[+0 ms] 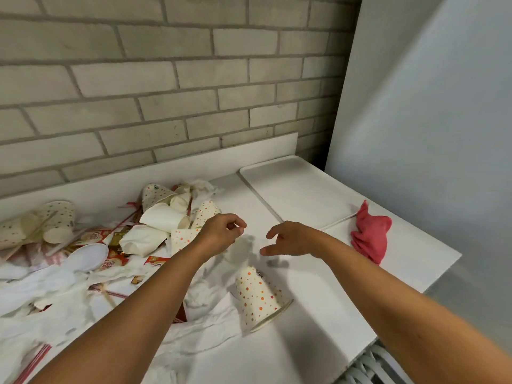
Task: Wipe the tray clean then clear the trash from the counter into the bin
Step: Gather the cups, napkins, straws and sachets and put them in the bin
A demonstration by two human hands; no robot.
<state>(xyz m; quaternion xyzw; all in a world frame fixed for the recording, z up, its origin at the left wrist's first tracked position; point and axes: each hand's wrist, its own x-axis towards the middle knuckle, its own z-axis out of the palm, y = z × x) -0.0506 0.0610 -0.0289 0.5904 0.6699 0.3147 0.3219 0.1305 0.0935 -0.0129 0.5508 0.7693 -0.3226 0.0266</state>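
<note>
The tray (299, 187) lies flat at the far right corner of the white worktop (318, 322), bare and with no marks that can be made out, so the wiping part looks done. The red cloth (370, 235) sits crumpled just beside the tray's near right edge, let go of, which fits that reading.

The clearing part appears barely begun. Most of the trash sits on the left half of the worktop: a heap of paper cups (166, 214), some plain and some dotted, more cups (52, 223) further left against the back edge, a white plastic lid (87, 257), red and yellow sachets (110, 239), straws (109, 292) and a spread of crumpled napkins (50, 295). One dotted cup (259, 297) lies tipped over by itself nearer the front, apart from the heap.

Both hands hover over the bare middle of the worktop. The left hand (221, 234) has its fingers curled loosely inward with thumb and fingertips close together; whether they pinch something small cannot be told. The right hand (291, 239) is open and empty, fingers spread and pointing left toward the trash.

No bin is in view, so where the trash must go cannot be seen. The loose napkins lie over and under the straws and sachets, so gathering will likely take several handfuls.
</note>
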